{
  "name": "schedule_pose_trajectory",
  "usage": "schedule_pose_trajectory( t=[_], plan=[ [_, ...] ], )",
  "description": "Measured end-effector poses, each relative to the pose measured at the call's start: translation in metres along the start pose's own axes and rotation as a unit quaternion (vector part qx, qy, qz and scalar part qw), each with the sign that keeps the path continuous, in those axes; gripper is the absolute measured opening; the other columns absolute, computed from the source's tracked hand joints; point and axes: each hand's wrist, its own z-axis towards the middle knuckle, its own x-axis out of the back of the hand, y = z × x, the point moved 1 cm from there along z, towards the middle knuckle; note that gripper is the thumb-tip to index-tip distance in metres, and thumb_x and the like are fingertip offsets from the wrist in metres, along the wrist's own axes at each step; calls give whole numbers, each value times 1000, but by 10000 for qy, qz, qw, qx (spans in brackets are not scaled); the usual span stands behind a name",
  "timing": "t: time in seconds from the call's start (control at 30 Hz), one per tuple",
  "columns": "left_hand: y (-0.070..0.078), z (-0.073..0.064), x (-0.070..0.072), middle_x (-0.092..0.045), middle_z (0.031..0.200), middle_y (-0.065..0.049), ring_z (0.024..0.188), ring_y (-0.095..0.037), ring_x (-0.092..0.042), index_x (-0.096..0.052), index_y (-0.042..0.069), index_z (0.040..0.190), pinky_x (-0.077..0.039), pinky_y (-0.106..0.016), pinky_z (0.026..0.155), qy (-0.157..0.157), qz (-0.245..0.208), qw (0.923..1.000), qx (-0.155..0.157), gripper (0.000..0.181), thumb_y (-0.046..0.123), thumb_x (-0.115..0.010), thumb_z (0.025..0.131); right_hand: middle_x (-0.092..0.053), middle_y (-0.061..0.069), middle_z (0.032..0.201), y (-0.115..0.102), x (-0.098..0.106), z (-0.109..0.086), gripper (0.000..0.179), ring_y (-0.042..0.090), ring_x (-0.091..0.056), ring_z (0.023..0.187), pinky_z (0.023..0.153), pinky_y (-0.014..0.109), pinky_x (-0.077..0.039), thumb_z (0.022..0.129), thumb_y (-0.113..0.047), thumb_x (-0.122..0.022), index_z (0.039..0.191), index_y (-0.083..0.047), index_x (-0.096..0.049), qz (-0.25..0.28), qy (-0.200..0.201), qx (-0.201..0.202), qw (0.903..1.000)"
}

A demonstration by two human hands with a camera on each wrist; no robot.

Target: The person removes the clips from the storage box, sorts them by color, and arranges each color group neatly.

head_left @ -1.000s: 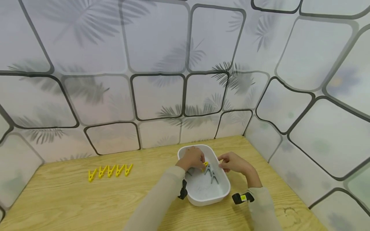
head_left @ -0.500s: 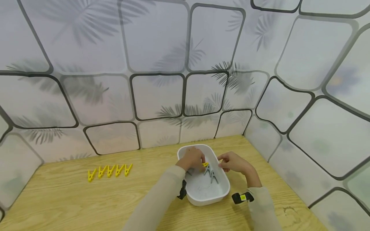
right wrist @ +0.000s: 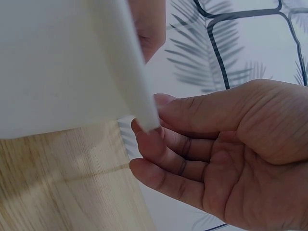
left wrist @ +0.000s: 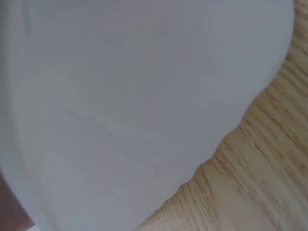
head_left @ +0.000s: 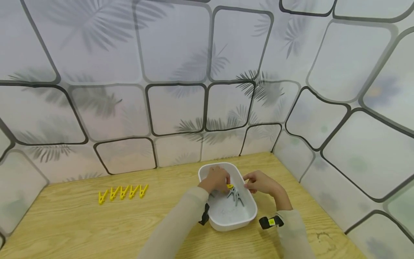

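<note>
a pale far wall (head_left: 178, 111) with dark outlines (head_left: 205, 104) and grey fronds (head_left: 106, 104) is bordering the wood-grained worktop (head_left: 64, 226); a right wall (head_left: 362, 147) is adjoining.

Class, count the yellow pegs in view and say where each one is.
6: five yellow pegs in a row on the table, and one more peg, partly visible, inside the white tub beside the left hand, which may hide others.

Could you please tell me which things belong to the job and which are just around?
Likely in the job:
left hand, inside the white tray
right hand, holding the tray
yellow clip and gray clips inside
row of five yellow clips

Likely just surroundings:
wooden table
patterned wall
black wrist straps
</note>
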Motion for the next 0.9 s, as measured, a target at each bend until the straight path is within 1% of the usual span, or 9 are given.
schedule_pose_trajectory(
  t=[0.2,0.3,0.4,0.47,0.57,0.73,0.8,0.9],
  plan=[
    [-1,-1,1,-64,88,6,92,-16,-49,-73,22,80,-38,-40,91,67,-8,10000,-9,12,29,-83,82,-69,7,76,-1,-1,0,32,15,-60,69,70,43,-55,98,-3,-60,126,13,-63,-46,18,-1,10000],
    [-3,-2,4,-64,87,6,91,-16,-50,-74,22,83,-41,-41,92,156,-67,9998,-84,12,31,-83,82,-69,6,76,-1,-1,0,33,14,-59,68,69,40,-55,98,-3,-60,126,13,-63,-77,4,-11,10000],
    [-4,-5,9,-65,86,5,90,-17,-51,-75,19,86,-42,-42,92,264,-227,9992,-196,13,30,-82,83,-68,5,74,-1,-1,0,32,13,-59,67,68,36,-54,98,-3,-61,126,13,-63,-77,7,-44,10000],
    [-7,-8,14,-66,86,5,91,-17,-51,-75,18,87,-42,-43,95,320,-347,9986,-243,14,29,-82,83,-67,4,73,-2,-1,1,33,13,-59,67,68,35,-53,97,-4,-61,126,13,-63,-101,0,-34,9999],
    [-12,-13,20,-65,86,5,93,-17,-51,-73,17,86,-40,-46,98,333,-498,9979,-251,14,28,-81,83,-67,4,73,-3,-1,3,33,13,-58,66,68,37,-54,97,-3,-61,126,13,-63,-91,5,-21,10000],
    [-19,-20,27,-60,83,7,92,-17,-49,-68,21,82,-39,-48,99,341,-367,9985,-234,16,29,-82,82,-64,4,70,-4,-2,3,32,14,-57,65,67,38,-53,97,-2,-61,124,14,-63,-115,25,-24,9999],
    [-22,-23,29,-59,82,7,91,-17,-48,-68,21,81,-39,-49,98,397,-281,9984,-285,16,28,-82,82,-64,4,70,-4,-3,2,31,14,-57,65,66,36,-52,96,-2,-62,124,14,-63,-162,32,-14,9999],
    [-25,-29,33,-59,82,7,89,-16,-46,-69,21,83,-39,-47,96,499,-154,9979,-380,15,29,-82,82,-64,7,70,-4,-3,-1,31,16,-57,66,65,36,-52,96,-2,-61,123,14,-63,-177,30,16,9998]
  ],
)
